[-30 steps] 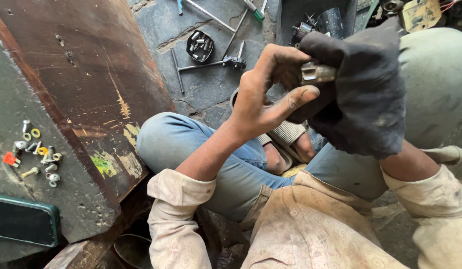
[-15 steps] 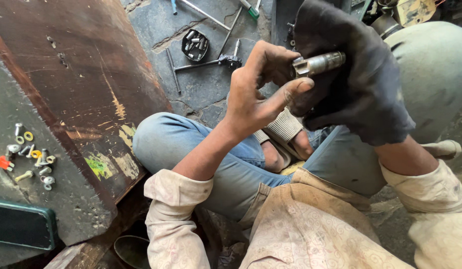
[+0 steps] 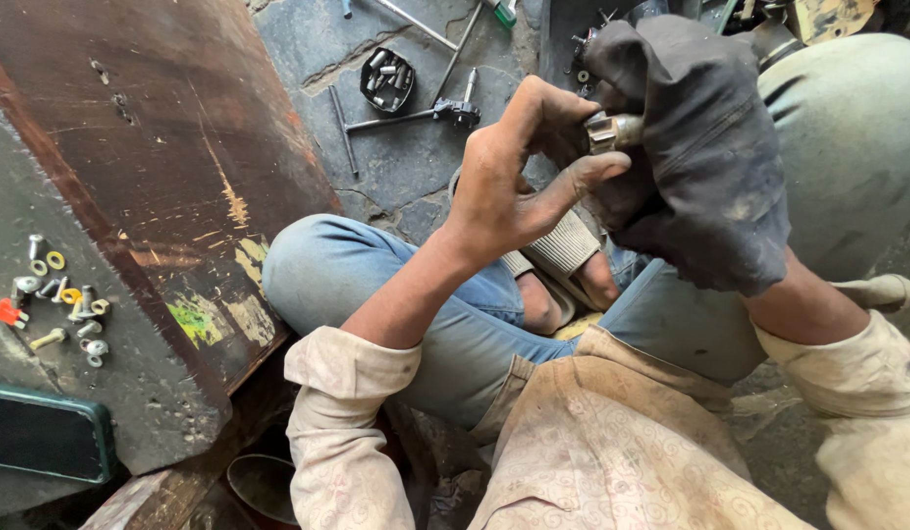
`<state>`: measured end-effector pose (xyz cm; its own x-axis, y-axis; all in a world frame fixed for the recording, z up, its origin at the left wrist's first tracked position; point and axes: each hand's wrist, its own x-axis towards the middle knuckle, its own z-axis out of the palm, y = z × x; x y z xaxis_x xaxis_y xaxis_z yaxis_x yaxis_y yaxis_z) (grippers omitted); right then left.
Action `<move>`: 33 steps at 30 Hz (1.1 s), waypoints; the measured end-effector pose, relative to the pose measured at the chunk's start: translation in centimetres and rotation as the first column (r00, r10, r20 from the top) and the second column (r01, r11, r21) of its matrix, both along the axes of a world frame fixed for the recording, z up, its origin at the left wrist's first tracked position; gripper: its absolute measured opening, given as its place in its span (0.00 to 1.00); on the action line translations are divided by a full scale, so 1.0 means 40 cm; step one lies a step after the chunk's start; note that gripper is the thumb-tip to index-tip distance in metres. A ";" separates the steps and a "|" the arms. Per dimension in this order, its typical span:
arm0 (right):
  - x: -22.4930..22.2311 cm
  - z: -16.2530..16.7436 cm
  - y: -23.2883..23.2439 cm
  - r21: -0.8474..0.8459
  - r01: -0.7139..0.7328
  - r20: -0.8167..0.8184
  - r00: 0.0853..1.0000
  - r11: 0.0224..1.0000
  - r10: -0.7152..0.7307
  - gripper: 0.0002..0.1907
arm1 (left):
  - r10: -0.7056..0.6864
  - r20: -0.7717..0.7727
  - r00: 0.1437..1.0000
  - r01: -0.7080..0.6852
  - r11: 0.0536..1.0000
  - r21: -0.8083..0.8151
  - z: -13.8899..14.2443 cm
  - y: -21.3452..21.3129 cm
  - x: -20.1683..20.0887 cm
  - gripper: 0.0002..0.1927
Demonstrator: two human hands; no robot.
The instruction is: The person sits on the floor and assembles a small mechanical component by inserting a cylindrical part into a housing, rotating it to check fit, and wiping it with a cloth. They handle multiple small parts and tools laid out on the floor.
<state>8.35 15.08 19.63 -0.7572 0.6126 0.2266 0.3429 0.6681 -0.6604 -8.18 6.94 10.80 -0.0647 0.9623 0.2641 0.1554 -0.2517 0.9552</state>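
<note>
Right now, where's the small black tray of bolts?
Head view, top centre: the black tray sits on the stone floor, just left of a long metal tool and beyond the left hand.
</note>
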 end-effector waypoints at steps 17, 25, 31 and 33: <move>0.036 -0.071 -0.021 0.038 0.076 0.012 0.997 0.996 -0.076 0.33 | 0.026 -0.291 0.956 0.042 0.973 0.226 -0.003 0.011 -0.006 0.21; 0.022 -0.043 -0.009 -0.583 -0.053 -0.298 0.942 0.811 -0.152 0.47 | 0.023 -0.038 0.999 -0.022 0.999 0.037 -0.010 0.011 -0.007 0.23; 0.014 -0.026 0.000 -0.343 0.080 -0.036 0.994 0.936 -0.099 0.52 | 0.017 0.002 1.000 -0.017 0.999 0.031 -0.011 0.007 -0.006 0.23; 0.011 -0.025 0.003 -0.169 0.074 0.071 0.996 0.983 -0.063 0.53 | 0.023 -0.021 1.000 -0.022 0.999 0.034 -0.010 0.008 -0.006 0.23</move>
